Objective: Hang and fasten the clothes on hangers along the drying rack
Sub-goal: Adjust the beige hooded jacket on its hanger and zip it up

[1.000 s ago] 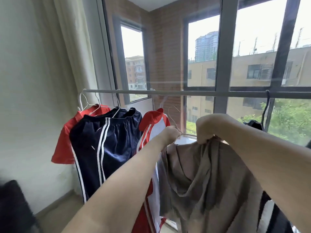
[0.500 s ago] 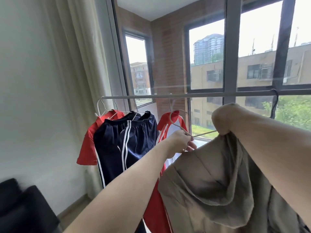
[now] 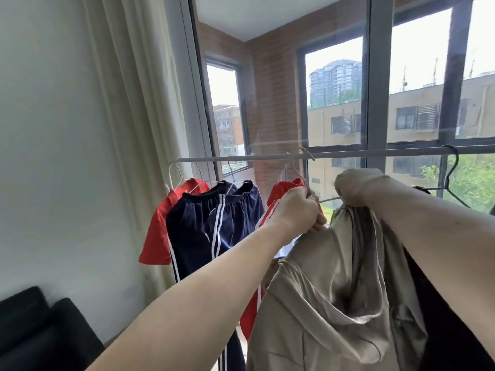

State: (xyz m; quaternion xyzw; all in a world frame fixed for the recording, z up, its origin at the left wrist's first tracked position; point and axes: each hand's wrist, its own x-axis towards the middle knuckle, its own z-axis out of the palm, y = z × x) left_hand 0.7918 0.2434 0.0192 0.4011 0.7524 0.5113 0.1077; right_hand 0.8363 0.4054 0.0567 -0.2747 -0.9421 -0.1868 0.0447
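Both hands (image 3: 294, 210) (image 3: 353, 187) clenched on beige garment (image 3: 334, 290) and hanger (image 3: 302, 172), navy shorts (image 3: 214, 223) hanging left, black hanger (image 3: 452, 170) right

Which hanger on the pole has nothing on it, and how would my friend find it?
Follow the white pole across the window to its far right end. A thin black hanger hooks there, and no clothes show on it. The other hangers are white and carry red or navy clothes.

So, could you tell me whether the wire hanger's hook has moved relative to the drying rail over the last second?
Yes. The hanger hook has risen to the rail; earlier it was well below.
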